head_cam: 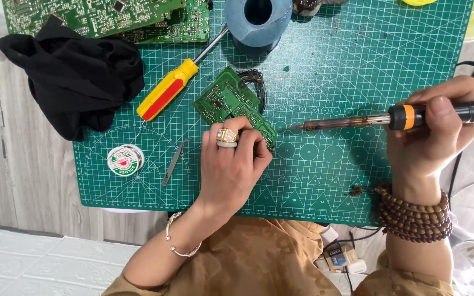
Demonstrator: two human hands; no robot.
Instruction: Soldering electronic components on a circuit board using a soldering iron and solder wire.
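My left hand (231, 164) rests on the near end of a small green circuit board (227, 98) and holds it down on the green cutting mat (357, 60); rings sit on one finger. A bundle of thin dark wires (256, 82) curls at the board's far edge. My right hand (434, 131) grips a soldering iron (401, 117) with a black handle and orange collar. Its tip (297, 126) points left, just right of the board and apart from it.
A yellow and red screwdriver (168, 90), tweezers (174, 161) and a solder spool (125, 160) lie left of the board. A black cloth (72, 77), larger green boards (105, 16) and a blue roll (258, 19) sit at the far side. The iron's black cable (470, 68) loops right.
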